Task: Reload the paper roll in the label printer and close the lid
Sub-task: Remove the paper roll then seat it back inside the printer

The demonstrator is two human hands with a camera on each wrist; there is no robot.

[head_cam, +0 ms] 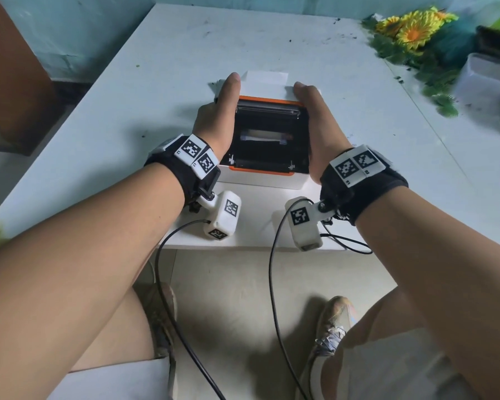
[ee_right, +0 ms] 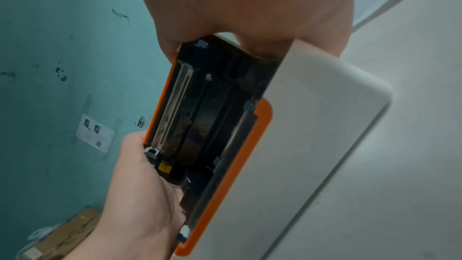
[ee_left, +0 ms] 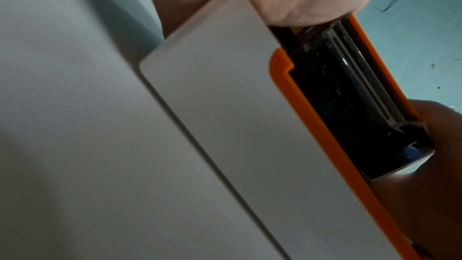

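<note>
The white label printer (head_cam: 260, 180) with orange trim stands near the table's front edge. Its lid (head_cam: 267, 103) is raised, with the black inner side facing me. My left hand (head_cam: 223, 111) grips the lid's left end and my right hand (head_cam: 312, 111) grips its right end, thumbs on top and fingers hidden behind. Pale paper (head_cam: 261, 136) shows inside the black bay. The left wrist view shows the lid's orange edge (ee_left: 370, 62) apart from the body's orange rim (ee_left: 325, 135). The right wrist view shows the same gap between lid (ee_right: 175, 106) and body (ee_right: 312, 126).
Artificial flowers (head_cam: 413, 30) and a clear plastic box (head_cam: 488, 79) crowd the table's back right. A white sheet (head_cam: 267, 77) lies just beyond the printer. The table's front edge (head_cam: 243, 246) is close behind my wrists. A cardboard box (ee_right: 62, 234) sits off the table's left.
</note>
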